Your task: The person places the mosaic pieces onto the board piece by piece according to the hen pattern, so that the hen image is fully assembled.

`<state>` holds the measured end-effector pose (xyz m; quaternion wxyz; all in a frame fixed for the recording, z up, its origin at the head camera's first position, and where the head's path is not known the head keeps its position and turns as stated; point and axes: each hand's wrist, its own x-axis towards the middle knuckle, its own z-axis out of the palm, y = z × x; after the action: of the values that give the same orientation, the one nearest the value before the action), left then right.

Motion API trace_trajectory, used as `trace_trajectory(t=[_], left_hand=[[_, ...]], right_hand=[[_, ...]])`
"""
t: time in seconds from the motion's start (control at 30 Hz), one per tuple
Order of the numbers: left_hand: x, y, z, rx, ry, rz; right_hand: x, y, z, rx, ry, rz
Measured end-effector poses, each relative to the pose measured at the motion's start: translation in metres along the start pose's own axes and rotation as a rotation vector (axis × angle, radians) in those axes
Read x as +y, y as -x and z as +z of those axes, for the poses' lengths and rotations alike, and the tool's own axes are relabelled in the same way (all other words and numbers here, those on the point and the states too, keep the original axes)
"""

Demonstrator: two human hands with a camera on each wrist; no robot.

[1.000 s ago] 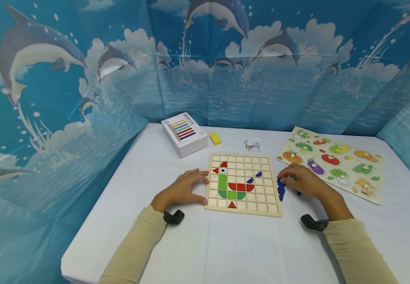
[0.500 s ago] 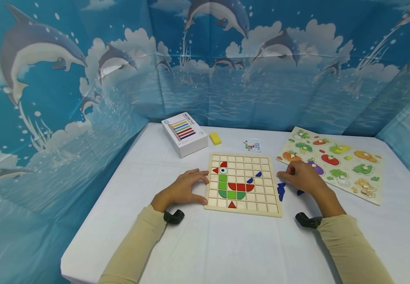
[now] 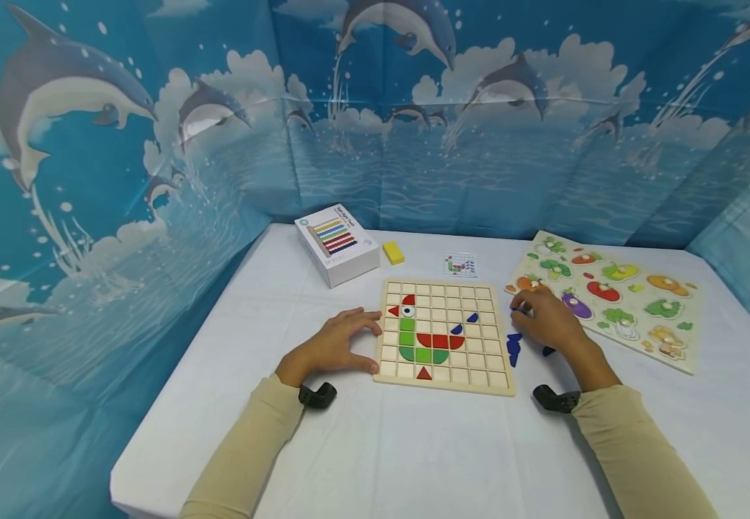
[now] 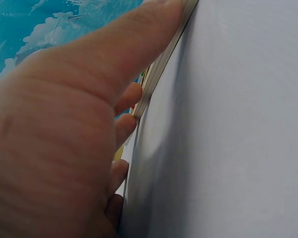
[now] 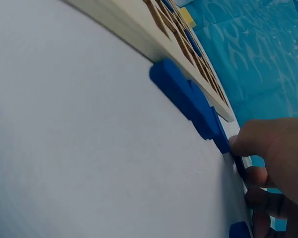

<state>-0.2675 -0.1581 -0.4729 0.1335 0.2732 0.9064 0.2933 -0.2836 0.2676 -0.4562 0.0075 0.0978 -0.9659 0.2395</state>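
Observation:
A wooden grid board [image 3: 443, 387] lies on the table, with red, green and blue pieces and an eye tile in its cells forming a bird-like figure. At its left edge rests my left hand [image 3: 332, 344], thumb and fingertips spread along the side; the left wrist view shows the thumb [image 4: 134, 37] against the rim. Beyond the board's right edge, my right hand [image 3: 552, 317] pinches a dark blue piece [image 5: 239, 166], mostly hidden by the fingers. Several loose blue pieces [image 3: 513, 349] lie along the board's right edge. Another blue piece [image 5: 239, 230] sits below that hand.
Behind the board lie a printed pattern card [image 3: 460, 264] and a yellow block [image 3: 393, 253]. A white box [image 3: 338, 245] stands at the back left. To the right lies a vegetable peg puzzle [image 3: 641, 306]. A dolphin-print curtain [image 3: 375, 166] encloses the table's back and left.
My right hand has moved slightly away from the loose blue pieces, towards the back, with one blue piece between its fingers. The left hand has stayed still at the board.

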Motion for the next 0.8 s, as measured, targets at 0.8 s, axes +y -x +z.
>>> trace_trajectory(t=[0.8], left_hand=[[0.003,0.002,-0.003,-0.001,0.009,0.013]], right_hand=[[0.001,0.005,-0.008,-0.085,-0.053,-0.148]])
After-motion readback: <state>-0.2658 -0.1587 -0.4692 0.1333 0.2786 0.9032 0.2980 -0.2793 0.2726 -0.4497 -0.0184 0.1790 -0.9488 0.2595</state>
